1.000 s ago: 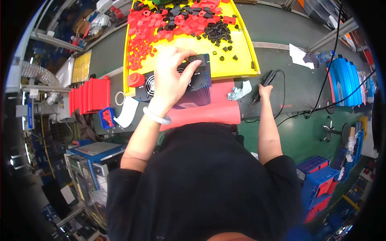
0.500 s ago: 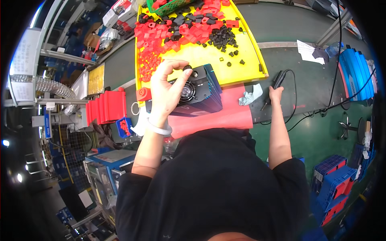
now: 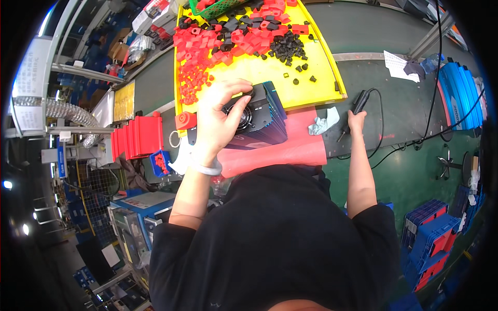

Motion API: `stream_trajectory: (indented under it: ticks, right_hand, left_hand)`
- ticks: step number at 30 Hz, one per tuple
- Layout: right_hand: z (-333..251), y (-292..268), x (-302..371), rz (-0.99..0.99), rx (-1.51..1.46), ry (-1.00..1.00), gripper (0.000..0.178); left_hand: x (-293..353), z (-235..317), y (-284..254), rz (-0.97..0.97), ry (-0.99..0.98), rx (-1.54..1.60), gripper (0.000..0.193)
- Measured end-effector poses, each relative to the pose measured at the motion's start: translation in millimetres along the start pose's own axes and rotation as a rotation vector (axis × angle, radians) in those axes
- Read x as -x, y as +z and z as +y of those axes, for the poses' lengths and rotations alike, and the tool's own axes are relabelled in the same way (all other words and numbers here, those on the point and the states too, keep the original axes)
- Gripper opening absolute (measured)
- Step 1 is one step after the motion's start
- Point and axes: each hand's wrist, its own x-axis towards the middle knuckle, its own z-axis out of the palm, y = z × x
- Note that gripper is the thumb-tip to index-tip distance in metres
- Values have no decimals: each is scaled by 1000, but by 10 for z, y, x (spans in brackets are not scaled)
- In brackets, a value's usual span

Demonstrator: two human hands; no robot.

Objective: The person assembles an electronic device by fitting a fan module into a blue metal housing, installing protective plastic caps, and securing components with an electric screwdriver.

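My left hand (image 3: 220,114) is closed in a pinch around a small black cap (image 3: 248,93), over the end panel of a black-and-blue finned metal box (image 3: 262,129). The round fan grille (image 3: 246,118) of the box is partly covered by my fingers. Whether the cap is seated on the terminal there, I cannot tell. Out to the right, my right hand (image 3: 356,121) is wrapped around a black electric screwdriver (image 3: 360,102), its bit angled down and left. Beneath the box lies a pink mat (image 3: 295,147). A red cap (image 3: 185,121) sits at the box's left end.
A yellow tray (image 3: 249,72) beyond the box holds many loose red and black caps, with a green basket (image 3: 218,8) at its far end. A crumpled pale cloth (image 3: 323,122) lies between box and screwdriver. The screwdriver's cable (image 3: 381,119) loops to the right. Red bins (image 3: 137,137) stand left.
My left hand has shifted slightly right and down, bringing the black cap over the terminal that showed beside it before. My right hand and the screwdriver have stayed put.
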Motion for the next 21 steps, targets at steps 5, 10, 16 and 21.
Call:
stream_trajectory:
  ticks: [5,10,16,21]
  right_hand:
    - [-35,-17,52,4,-1,7,63]
    - [-15,2,28,10,-42,29,63]
    - [16,11,-22,24,-60,34,64]
    - [-49,-10,20,9,-53,42,64]
  left_hand:
    - [14,8,-22,-47,0,20,16]
    - [27,-38,-26,-71,-48,90,18]
    - [4,-2,-15,-88,-40,96,21]
    - [14,0,-6,-12,-81,63,23]
